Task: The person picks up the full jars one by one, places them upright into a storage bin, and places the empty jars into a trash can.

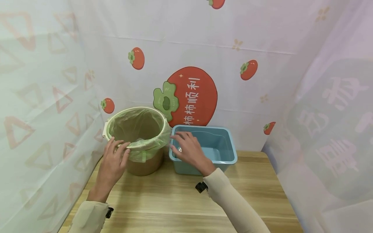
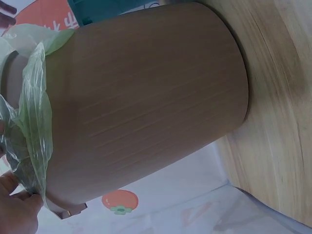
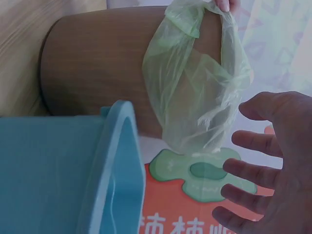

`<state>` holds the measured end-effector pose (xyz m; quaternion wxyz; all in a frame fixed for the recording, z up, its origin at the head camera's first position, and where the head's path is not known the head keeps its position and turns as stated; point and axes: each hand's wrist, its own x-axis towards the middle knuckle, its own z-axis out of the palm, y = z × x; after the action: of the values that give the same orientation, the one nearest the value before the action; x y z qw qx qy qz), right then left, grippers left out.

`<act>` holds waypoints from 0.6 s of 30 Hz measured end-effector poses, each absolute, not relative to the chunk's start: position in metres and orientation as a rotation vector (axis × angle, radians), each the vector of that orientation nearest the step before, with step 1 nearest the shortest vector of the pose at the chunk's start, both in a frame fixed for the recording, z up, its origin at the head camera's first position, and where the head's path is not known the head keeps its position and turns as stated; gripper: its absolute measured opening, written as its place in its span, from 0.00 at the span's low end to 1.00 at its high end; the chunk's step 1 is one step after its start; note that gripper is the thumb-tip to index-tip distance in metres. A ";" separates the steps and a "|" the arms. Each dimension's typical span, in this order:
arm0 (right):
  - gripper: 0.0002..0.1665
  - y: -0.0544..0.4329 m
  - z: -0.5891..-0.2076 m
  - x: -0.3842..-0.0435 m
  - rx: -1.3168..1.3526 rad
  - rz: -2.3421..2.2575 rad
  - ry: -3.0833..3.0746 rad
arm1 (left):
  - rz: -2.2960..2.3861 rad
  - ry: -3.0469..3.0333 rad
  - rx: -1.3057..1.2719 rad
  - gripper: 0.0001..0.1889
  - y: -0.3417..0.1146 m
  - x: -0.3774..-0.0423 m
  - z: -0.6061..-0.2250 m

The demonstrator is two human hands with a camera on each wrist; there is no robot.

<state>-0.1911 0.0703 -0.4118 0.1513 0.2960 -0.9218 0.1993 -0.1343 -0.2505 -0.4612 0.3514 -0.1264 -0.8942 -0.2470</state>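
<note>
A brown trash bin [image 1: 145, 165] stands upright at the left of the table, with a pale cream ring around its top. A thin light-green garbage bag [image 1: 158, 140] lines it and is folded down over the rim. At the near left of the rim, my left hand [image 1: 113, 160] pinches the bag's edge between thumb and fingers, as the left wrist view shows from below. My right hand [image 1: 189, 149], fingers spread and holding nothing, hovers over the left side of the blue plastic basin [image 1: 233, 158]. In the right wrist view a gap separates its fingertips from the bag [image 3: 209, 107].
The basin stands just right of the bin on the wood-grain table [image 1: 175, 204]. White printed cloth [image 1: 186, 26] with persimmon pictures hangs behind, and more cloth closes off the left and right sides.
</note>
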 end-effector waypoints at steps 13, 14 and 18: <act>0.23 0.104 -0.427 -0.177 0.720 0.577 -2.649 | -0.506 -2.319 -0.382 0.22 -0.234 -0.124 -0.447; 0.24 0.106 -0.428 -0.176 0.710 0.576 -2.644 | -0.490 -2.320 -0.392 0.22 -0.231 -0.123 -0.445; 0.24 0.116 -0.432 -0.170 0.686 0.571 -2.625 | -0.448 -2.310 -0.450 0.21 -0.212 -0.118 -0.437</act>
<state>-0.1704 0.1159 -0.4318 0.1837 0.2431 -0.9307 0.2026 -0.1185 -0.2125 -0.4371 0.3645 -0.1750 -0.8979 -0.1742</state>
